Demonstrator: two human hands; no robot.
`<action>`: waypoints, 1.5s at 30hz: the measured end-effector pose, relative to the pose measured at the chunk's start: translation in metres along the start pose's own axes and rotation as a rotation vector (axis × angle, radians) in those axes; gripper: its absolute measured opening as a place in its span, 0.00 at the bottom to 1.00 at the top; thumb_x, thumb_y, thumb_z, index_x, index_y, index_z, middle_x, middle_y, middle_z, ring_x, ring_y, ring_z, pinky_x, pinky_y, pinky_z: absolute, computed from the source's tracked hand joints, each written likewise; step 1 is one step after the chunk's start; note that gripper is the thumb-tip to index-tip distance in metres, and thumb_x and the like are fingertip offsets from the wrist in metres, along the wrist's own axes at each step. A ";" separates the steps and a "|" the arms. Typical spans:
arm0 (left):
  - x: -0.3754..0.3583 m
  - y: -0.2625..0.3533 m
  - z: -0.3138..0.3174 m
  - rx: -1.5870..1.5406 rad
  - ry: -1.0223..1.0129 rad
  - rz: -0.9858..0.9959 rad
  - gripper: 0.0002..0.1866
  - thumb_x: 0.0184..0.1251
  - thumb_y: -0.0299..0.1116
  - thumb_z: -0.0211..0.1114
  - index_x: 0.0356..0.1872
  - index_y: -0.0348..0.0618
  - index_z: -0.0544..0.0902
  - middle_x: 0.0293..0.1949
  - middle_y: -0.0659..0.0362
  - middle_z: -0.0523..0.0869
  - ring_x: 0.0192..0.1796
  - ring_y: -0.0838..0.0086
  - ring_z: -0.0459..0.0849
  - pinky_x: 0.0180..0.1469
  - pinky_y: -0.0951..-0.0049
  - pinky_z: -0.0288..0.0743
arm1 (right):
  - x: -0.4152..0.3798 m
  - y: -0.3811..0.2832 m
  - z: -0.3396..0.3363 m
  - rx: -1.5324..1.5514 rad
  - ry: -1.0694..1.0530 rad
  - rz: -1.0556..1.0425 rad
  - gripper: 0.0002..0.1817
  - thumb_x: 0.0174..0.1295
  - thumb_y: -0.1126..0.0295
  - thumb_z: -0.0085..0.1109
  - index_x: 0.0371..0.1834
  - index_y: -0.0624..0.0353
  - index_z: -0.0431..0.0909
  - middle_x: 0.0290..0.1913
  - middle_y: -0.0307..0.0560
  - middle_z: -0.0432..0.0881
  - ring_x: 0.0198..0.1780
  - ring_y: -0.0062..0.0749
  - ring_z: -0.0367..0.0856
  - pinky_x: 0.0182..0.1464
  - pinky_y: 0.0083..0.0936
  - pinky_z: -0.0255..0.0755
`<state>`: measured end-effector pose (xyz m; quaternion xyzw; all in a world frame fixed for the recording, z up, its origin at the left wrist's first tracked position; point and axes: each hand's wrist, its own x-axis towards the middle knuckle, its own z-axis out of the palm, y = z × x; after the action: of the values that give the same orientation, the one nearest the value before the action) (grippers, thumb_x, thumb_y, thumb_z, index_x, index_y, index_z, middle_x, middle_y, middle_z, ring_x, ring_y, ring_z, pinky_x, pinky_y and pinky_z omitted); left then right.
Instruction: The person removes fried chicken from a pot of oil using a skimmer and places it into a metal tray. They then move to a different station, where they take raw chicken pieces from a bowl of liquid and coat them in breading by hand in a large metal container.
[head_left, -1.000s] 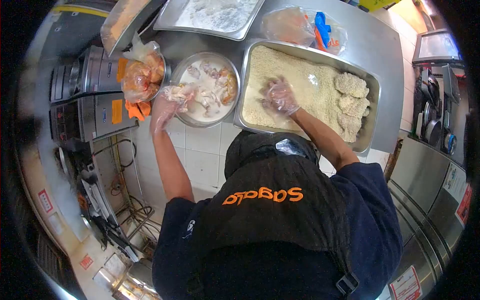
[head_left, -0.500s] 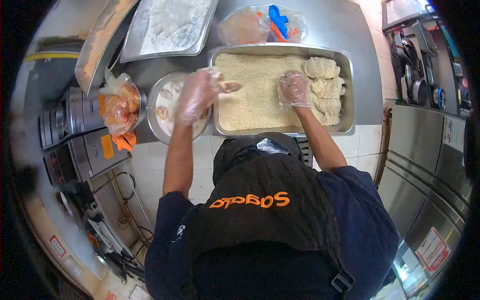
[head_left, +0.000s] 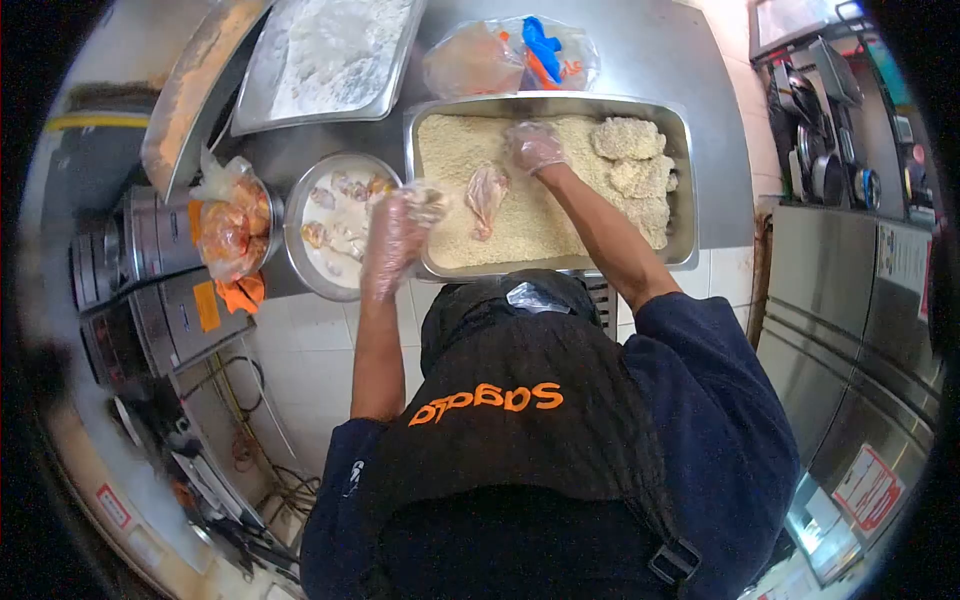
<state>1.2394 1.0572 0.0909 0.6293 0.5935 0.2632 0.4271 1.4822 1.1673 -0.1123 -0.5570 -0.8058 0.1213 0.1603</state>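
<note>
A raw chicken drumstick lies on pale breadcrumbs in a deep steel tray. My left hand, in a clear plastic glove, is over the tray's left edge beside a steel bowl. Its fingers look loosely spread and wet with coating; no piece shows in them. Chicken pieces sit in the bowl's milky liquid. Beyond the drumstick, my gloved right hand is curled into the breadcrumbs, fingertips partly hidden. Breaded chicken pieces are stacked along the tray's right side.
A tray of white flour stands at the back left. Plastic bags, one with a blue piece on it, lie behind the crumb tray. Left of the bowl is a bag of orange-coloured food. Steel fridge doors stand at right.
My left hand has let go of the drumstick, which now lies on the breadcrumbs, and has drawn back toward me. My right hand has shifted left and farther away across the crumbs.
</note>
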 end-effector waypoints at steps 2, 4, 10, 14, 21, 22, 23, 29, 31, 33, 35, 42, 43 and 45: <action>-0.003 -0.021 -0.029 0.101 0.168 -0.010 0.10 0.48 0.22 0.59 0.34 0.34 0.78 0.30 0.53 0.82 0.33 0.73 0.80 0.36 0.73 0.73 | -0.004 0.016 0.001 -0.049 -0.097 0.075 0.13 0.45 0.60 0.57 0.24 0.59 0.77 0.28 0.53 0.78 0.34 0.45 0.76 0.41 0.38 0.69; -0.009 -0.094 -0.061 0.196 0.306 -0.084 0.10 0.46 0.27 0.61 0.31 0.33 0.78 0.26 0.48 0.81 0.31 0.66 0.81 0.34 0.69 0.72 | -0.016 0.029 -0.023 0.012 -0.416 0.235 0.17 0.42 0.57 0.59 0.28 0.61 0.78 0.31 0.53 0.79 0.35 0.44 0.77 0.42 0.35 0.70; -0.034 -0.200 -0.093 0.475 0.401 -0.371 0.16 0.44 0.33 0.66 0.32 0.33 0.77 0.31 0.44 0.81 0.37 0.53 0.81 0.38 0.62 0.73 | -0.084 0.068 -0.016 0.399 -0.857 0.672 0.34 0.53 0.38 0.46 0.47 0.58 0.76 0.48 0.48 0.79 0.48 0.36 0.75 0.50 0.32 0.66; -0.024 -0.163 -0.082 0.607 0.066 -0.551 0.21 0.42 0.40 0.67 0.34 0.34 0.80 0.37 0.43 0.81 0.42 0.53 0.80 0.43 0.61 0.73 | -0.113 -0.002 -0.097 0.821 -0.785 0.839 0.38 0.59 0.42 0.43 0.62 0.62 0.60 0.60 0.51 0.67 0.63 0.36 0.61 0.63 0.29 0.53; -0.008 -0.178 -0.062 0.567 -0.153 -0.338 0.26 0.39 0.47 0.68 0.36 0.35 0.81 0.37 0.41 0.81 0.43 0.55 0.80 0.46 0.61 0.72 | -0.089 -0.061 -0.099 1.456 -0.579 1.079 0.33 0.61 0.45 0.45 0.60 0.61 0.63 0.54 0.49 0.72 0.55 0.36 0.69 0.57 0.31 0.61; -0.008 -0.199 -0.058 0.579 -0.181 -0.298 0.26 0.40 0.47 0.67 0.37 0.35 0.81 0.38 0.42 0.81 0.43 0.54 0.80 0.46 0.61 0.72 | -0.085 -0.060 -0.097 1.458 -0.579 1.079 0.33 0.61 0.45 0.45 0.60 0.61 0.63 0.54 0.49 0.72 0.55 0.36 0.69 0.57 0.31 0.61; -0.005 -0.208 -0.057 0.591 -0.207 -0.257 0.26 0.41 0.47 0.66 0.37 0.35 0.81 0.38 0.42 0.81 0.43 0.54 0.80 0.47 0.62 0.71 | -0.078 -0.056 -0.095 1.296 -0.497 0.982 0.29 0.60 0.47 0.44 0.54 0.60 0.69 0.49 0.49 0.75 0.50 0.37 0.73 0.51 0.32 0.65; 0.021 -0.234 -0.055 0.666 -0.261 -0.455 0.26 0.41 0.49 0.66 0.35 0.34 0.82 0.39 0.44 0.81 0.44 0.54 0.80 0.48 0.63 0.72 | -0.008 -0.022 -0.048 0.436 -0.437 0.495 0.26 0.58 0.48 0.45 0.44 0.60 0.76 0.37 0.56 0.79 0.37 0.42 0.78 0.44 0.34 0.69; 0.022 -0.237 -0.053 0.723 -0.202 -0.421 0.26 0.41 0.49 0.65 0.33 0.34 0.82 0.38 0.43 0.81 0.44 0.54 0.80 0.47 0.62 0.72 | 0.013 -0.046 -0.031 0.442 -0.389 0.345 0.28 0.57 0.46 0.45 0.45 0.61 0.76 0.38 0.59 0.79 0.38 0.43 0.78 0.45 0.35 0.69; 0.018 -0.223 -0.052 0.785 -0.143 -0.388 0.25 0.42 0.49 0.65 0.31 0.33 0.82 0.37 0.42 0.81 0.43 0.54 0.80 0.46 0.62 0.73 | 0.037 -0.083 -0.029 0.376 -0.538 0.556 0.32 0.54 0.41 0.45 0.46 0.60 0.75 0.41 0.61 0.79 0.41 0.48 0.78 0.46 0.37 0.69; 0.014 -0.189 -0.063 0.604 -0.094 -0.510 0.22 0.42 0.45 0.62 0.32 0.35 0.82 0.35 0.43 0.82 0.40 0.53 0.81 0.43 0.61 0.73 | 0.048 -0.102 -0.024 0.214 -0.650 0.455 0.34 0.54 0.39 0.45 0.46 0.60 0.75 0.44 0.61 0.78 0.44 0.49 0.78 0.48 0.36 0.69; -0.010 -0.189 -0.085 0.390 0.042 -0.643 0.20 0.44 0.37 0.63 0.37 0.32 0.79 0.36 0.42 0.82 0.40 0.55 0.81 0.47 0.66 0.73 | -0.036 -0.144 -0.014 -0.164 -0.108 0.289 0.32 0.56 0.39 0.41 0.50 0.55 0.74 0.58 0.57 0.67 0.62 0.50 0.60 0.62 0.48 0.49; -0.018 -0.173 -0.088 0.158 0.097 -0.471 0.19 0.48 0.34 0.63 0.41 0.33 0.78 0.40 0.45 0.81 0.42 0.60 0.80 0.48 0.69 0.72 | -0.037 -0.141 -0.014 -0.159 -0.116 0.279 0.32 0.56 0.39 0.41 0.50 0.55 0.74 0.58 0.57 0.67 0.62 0.50 0.60 0.62 0.48 0.49; -0.028 -0.153 -0.093 -0.068 0.156 -0.311 0.18 0.52 0.32 0.62 0.45 0.34 0.77 0.44 0.48 0.81 0.43 0.65 0.80 0.49 0.71 0.72 | -0.038 -0.133 -0.013 -0.085 -0.185 0.260 0.31 0.56 0.41 0.42 0.48 0.56 0.75 0.56 0.59 0.67 0.62 0.50 0.59 0.62 0.52 0.44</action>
<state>1.0770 1.0405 0.0124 0.4926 0.7059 0.2620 0.4364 1.3857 1.0852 -0.0551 -0.6493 -0.7427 0.1576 0.0444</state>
